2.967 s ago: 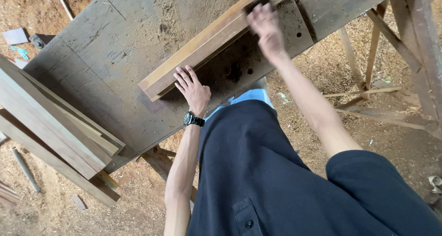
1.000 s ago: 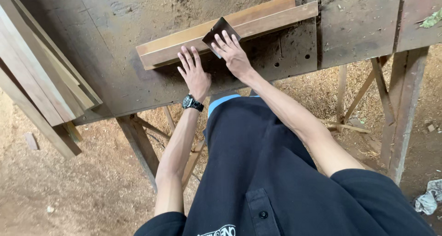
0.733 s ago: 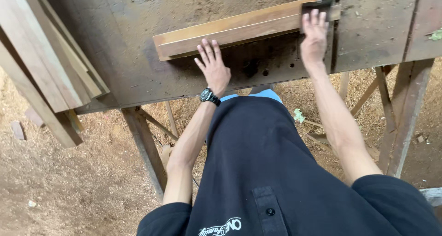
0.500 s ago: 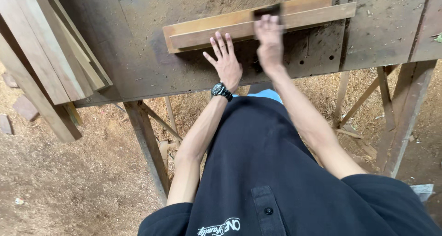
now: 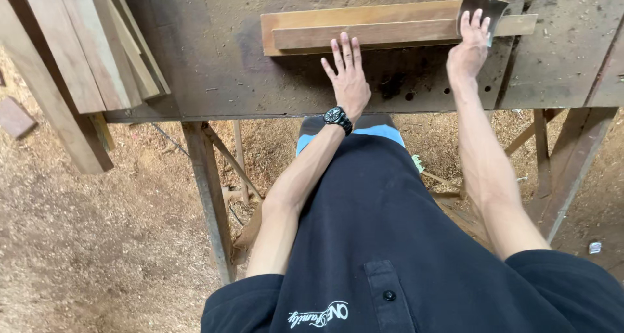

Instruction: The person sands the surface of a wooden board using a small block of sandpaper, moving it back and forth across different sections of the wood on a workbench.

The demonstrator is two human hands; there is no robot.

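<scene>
Two long wooden strips (image 5: 370, 29) lie side by side on a worn wooden workbench (image 5: 214, 79). My left hand (image 5: 349, 79), with a black watch on the wrist, lies flat with spread fingers against the near strip's edge. My right hand (image 5: 470, 46) presses a dark sheet of sandpaper (image 5: 481, 8) onto the strips near their right end.
A stack of longer planks (image 5: 78, 60) lies across the bench's left end and sticks out over its edge. Bench legs and braces (image 5: 208, 190) stand below. The ground is covered in sawdust, with a wood offcut (image 5: 14, 115) at the left.
My right hand has slid the sandpaper along the strips, from the middle to the right end. My left hand stays flat against the near strip.
</scene>
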